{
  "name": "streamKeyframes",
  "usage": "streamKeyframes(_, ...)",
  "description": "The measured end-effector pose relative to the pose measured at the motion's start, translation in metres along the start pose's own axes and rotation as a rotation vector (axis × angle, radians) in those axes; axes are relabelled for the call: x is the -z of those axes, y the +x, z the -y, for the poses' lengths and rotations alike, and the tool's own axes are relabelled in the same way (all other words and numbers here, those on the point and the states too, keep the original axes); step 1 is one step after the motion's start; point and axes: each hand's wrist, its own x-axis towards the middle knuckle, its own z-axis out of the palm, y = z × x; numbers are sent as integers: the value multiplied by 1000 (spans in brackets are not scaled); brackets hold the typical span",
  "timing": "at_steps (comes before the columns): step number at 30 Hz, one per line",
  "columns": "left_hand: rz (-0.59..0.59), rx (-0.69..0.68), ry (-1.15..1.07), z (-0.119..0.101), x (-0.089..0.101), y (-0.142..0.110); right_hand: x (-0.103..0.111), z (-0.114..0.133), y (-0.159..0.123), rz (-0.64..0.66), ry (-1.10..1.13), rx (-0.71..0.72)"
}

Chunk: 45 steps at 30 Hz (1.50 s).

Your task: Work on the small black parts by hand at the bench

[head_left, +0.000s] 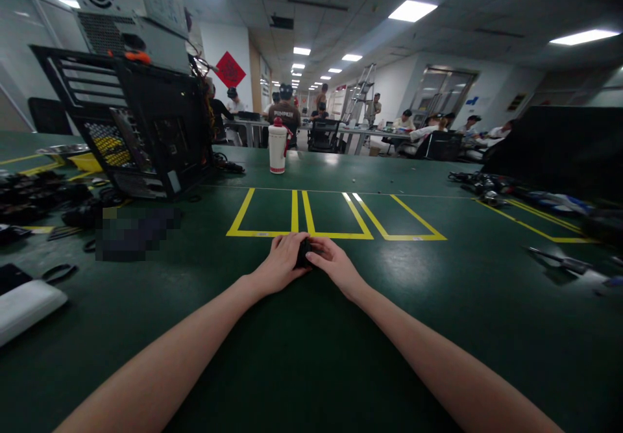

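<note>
In the head view, the only 1 you have, your 2 hands meet around a small black object [302, 253], held low over or on the green tabletop [311, 355], straight ahead of you and midway between your forearms. Whether its underside touches the surface, you cannot tell, because your fingers hide it.

Your left hand [281, 263] covers more of it: the fingers bend over its far end and left side, gripping it. The object lies just right of your left palm. Your right hand [337, 264] comes in from the other side, its thumb and curled fingers closed against the object's right side, so from those fingertips it lies to the left. Neither hand is nearer; both are touching it.

The part showing between your hands looks taller than wide, so its long axis seems to run away from you with a slight lean. With so much covered, take that as a judgement.

Just beyond your fingertips are 3 yellow tape outlines [335, 235] in a row; the object sits on your side of them, nearest the gap between the left and middle outlines. Farther off stand a white cup [277, 150] and, to your left, a black computer case [170, 128], both well apart from your hands.
</note>
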Motion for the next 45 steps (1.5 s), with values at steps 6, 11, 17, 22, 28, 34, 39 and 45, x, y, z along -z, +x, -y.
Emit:
streamKeyframes(6,12,10,-6,-2,4,-1,0,6,-4,89,83,-10)
streamKeyframes(11,-15,6,-14,1,-1,0,-2,5,-4,35,65,13)
streamKeyframes(17,8,3,-11,2,-1,-1,0,1,-1,36,22,-29)
streamKeyframes(22,-30,4,4,5,-6,0,-1,4,-3,59,101,-3)
streamKeyframes(28,-39,0,6,7,-8,0,-1,2,-1,10,45,18)
streamKeyframes(34,-15,3,-3,4,-3,0,0,2,-2,48,65,-24)
streamKeyframes(39,1,-4,-7,-2,3,-1,-2,3,-3,12,65,8)
streamKeyframes(45,0,4,-10,-3,5,-1,1,3,-2,7,-5,-42)
